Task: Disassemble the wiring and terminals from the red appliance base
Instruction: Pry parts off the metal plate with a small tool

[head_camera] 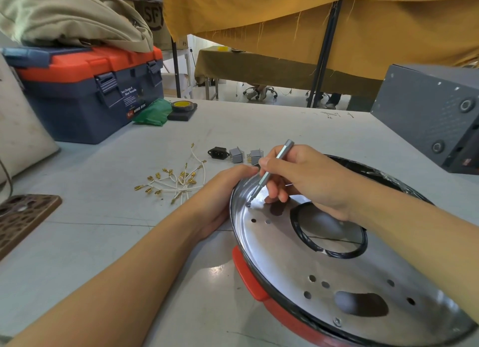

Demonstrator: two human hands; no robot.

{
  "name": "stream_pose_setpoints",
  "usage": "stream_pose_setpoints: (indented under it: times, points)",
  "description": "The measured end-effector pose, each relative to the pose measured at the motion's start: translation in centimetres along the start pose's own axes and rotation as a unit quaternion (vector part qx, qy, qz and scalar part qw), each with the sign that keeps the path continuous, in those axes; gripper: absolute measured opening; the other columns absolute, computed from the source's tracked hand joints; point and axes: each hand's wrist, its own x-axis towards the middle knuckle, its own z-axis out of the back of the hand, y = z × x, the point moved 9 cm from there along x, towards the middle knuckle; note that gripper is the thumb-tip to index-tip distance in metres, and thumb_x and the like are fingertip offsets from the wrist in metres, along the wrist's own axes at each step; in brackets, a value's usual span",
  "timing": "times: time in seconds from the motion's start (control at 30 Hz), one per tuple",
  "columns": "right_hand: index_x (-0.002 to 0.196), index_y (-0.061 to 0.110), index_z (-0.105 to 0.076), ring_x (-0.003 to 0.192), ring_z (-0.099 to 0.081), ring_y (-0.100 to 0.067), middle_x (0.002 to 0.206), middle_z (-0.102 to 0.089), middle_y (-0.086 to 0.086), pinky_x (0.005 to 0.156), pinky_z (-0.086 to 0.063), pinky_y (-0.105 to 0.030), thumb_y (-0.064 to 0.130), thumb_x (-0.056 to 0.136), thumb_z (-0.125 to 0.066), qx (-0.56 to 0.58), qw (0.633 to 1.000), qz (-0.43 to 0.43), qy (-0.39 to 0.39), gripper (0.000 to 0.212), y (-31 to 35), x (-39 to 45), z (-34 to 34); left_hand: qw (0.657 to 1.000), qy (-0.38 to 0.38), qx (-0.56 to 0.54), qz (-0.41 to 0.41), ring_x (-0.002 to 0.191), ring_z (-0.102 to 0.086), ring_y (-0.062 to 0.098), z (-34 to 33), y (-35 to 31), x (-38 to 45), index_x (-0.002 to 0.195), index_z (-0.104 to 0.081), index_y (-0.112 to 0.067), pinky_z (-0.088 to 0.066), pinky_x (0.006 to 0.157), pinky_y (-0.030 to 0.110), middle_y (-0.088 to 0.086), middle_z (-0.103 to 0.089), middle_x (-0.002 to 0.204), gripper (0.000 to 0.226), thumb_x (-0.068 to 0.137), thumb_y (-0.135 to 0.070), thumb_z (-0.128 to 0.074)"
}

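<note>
The red appliance base (250,276) lies on the grey table with a shiny round metal plate (293,258) on top, pierced by a large ring hole and several small holes. My right hand (303,178) pinches a slim silver screwdriver (274,169) whose tip sits on a small screw (248,204) near the plate's far left edge. My left hand (223,191) grips the base's left rim beside that screw. A loose bundle of white wires with brass terminals (178,180) lies on the table to the left. A black power socket (218,152) and two grey switches (236,154) lie behind my hands.
A blue and orange toolbox (85,92) stands at the back left with a cloth bag on it. Green plastic (153,113) and a tape roll (182,106) lie beside it. A grey metal box (430,118) stands at the right. A brown patterned object (23,217) lies at the left edge.
</note>
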Motion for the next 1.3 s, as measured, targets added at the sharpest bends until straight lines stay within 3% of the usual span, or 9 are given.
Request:
stream_pose_setpoints:
  times: [0.17,0.3,0.47,0.6,0.73,0.9,1.03,1.13,1.3]
  points:
    - [0.077,0.013,-0.058,0.054,-0.055,-0.016,0.057,-0.064,-0.002,0.062,-0.046,-0.025,0.027,0.097,-0.052,-0.069,0.997,0.035,-0.013,0.025,0.8,0.0,0.0,1.0,-0.005,0.014,0.001,0.052,-0.059,0.002,0.2,0.2,0.0,0.055,-0.069,-0.024,-0.045,0.051,0.011,-0.008,-0.065,0.058,0.055,0.097,-0.026,-0.033]
    - [0.076,0.016,-0.058,0.049,-0.056,-0.011,0.055,-0.064,0.0,0.063,-0.052,-0.032,0.029,0.095,-0.056,-0.132,0.987,0.077,-0.038,0.023,1.8,-0.2,0.1,1.0,0.003,-0.001,-0.01,0.063,-0.063,0.004,0.3,0.3,0.2,0.067,-0.069,-0.02,-0.049,0.06,0.014,-0.006,-0.068,0.069,0.043,0.096,-0.029,-0.037]
    - [0.073,0.019,-0.056,0.044,-0.053,-0.007,0.052,-0.061,0.003,0.057,-0.051,-0.024,0.031,0.092,-0.06,-0.146,0.983,0.102,-0.042,0.023,2.6,-0.3,-0.3,0.999,0.016,0.024,-0.038,0.071,-0.063,0.0,-0.1,-0.2,0.2,0.065,-0.066,-0.022,-0.048,0.066,0.01,-0.009,-0.068,0.074,0.049,0.098,-0.028,-0.031]
    - [0.072,0.019,-0.053,0.039,-0.048,-0.002,0.044,-0.056,0.007,0.048,-0.039,-0.01,0.031,0.092,-0.06,-0.171,0.976,0.128,-0.046,0.025,3.1,-0.3,-0.9,0.999,-0.022,0.018,-0.037,0.081,-0.066,0.0,0.6,0.0,0.2,0.07,-0.073,-0.026,-0.049,0.071,0.012,-0.008,-0.071,0.08,0.048,0.097,-0.029,-0.034]
    - [0.076,0.016,-0.057,0.04,-0.048,-0.001,0.048,-0.06,0.003,0.045,-0.037,-0.008,0.029,0.091,-0.063,-0.16,0.977,0.13,-0.05,0.021,3.1,-0.1,-1.1,0.997,-0.024,0.047,-0.05,0.066,-0.064,0.0,0.5,-0.4,0.1,0.049,-0.062,-0.022,-0.048,0.063,0.01,-0.008,-0.067,0.065,0.057,0.097,-0.023,-0.031]
    - [0.08,0.009,-0.062,0.038,-0.048,-0.002,0.05,-0.063,0.001,0.042,-0.037,-0.009,0.025,0.09,-0.066,-0.101,0.987,0.117,-0.054,0.019,2.6,-0.1,-0.6,0.997,-0.031,0.041,-0.049,0.062,-0.061,-0.001,0.8,-0.1,0.2,0.051,-0.062,-0.025,-0.047,0.062,0.009,-0.011,-0.065,0.062,0.05,0.092,-0.031,-0.035]
    - [0.074,0.014,-0.066,0.038,-0.049,-0.002,0.049,-0.063,0.003,0.042,-0.038,-0.01,0.026,0.086,-0.07,-0.094,0.987,0.111,-0.066,0.017,2.6,-0.2,-0.3,0.997,-0.036,0.054,-0.046,0.068,-0.062,-0.002,1.1,0.2,0.3,0.056,-0.062,-0.027,-0.047,0.065,0.01,-0.012,-0.067,0.068,0.044,0.09,-0.036,-0.035]
    - [0.068,0.016,-0.066,0.037,-0.052,-0.003,0.047,-0.062,0.002,0.043,-0.04,-0.011,0.031,0.083,-0.072,-0.156,0.972,0.135,-0.109,0.022,3.4,-0.5,0.1,0.998,-0.037,0.042,-0.042,0.077,-0.065,0.002,1.2,0.2,0.4,0.066,-0.068,-0.027,-0.049,0.069,0.012,-0.008,-0.07,0.078,0.045,0.094,-0.034,-0.034]
    - [0.061,0.009,-0.06,0.046,-0.047,-0.016,0.051,-0.056,-0.004,0.054,-0.042,-0.029,0.043,0.084,-0.066,-0.301,0.929,0.153,-0.153,0.042,4.4,-1.0,-0.2,0.998,-0.048,-0.002,-0.032,0.078,-0.068,0.0,1.2,0.4,0.3,0.076,-0.077,-0.031,-0.051,0.064,0.013,-0.008,-0.074,0.08,0.051,0.098,-0.025,-0.031]
